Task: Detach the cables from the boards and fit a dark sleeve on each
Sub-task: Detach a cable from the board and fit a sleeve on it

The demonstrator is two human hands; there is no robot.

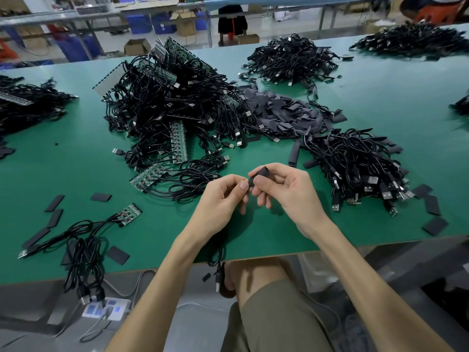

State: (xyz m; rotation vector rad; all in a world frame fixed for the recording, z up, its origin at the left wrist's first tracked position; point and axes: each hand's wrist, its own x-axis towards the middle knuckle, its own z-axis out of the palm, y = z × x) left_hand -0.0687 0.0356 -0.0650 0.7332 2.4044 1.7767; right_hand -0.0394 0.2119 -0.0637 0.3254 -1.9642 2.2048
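My right hand (286, 191) pinches a dark sleeve (258, 176) between thumb and fingers, above the green table (253, 232) near its front edge. My left hand (223, 199) is curled right beside the sleeve and grips a black cable (217, 252) whose free end hangs below my wrist over the table edge, its USB plug (218, 280) dangling. The cable's tip is hidden between my fingertips. A small green board (130, 214) with several cables attached lies at the front left. Another board (148, 177) with cables lies just ahead of my left hand.
A big tangle of boards and cables (175, 105) fills the middle. A heap of loose dark sleeves (284, 115) lies right of it, sleeved cables (355, 163) at the right. Loose sleeves (54, 203) scatter front left and right. A power strip (106, 308) lies on the floor.
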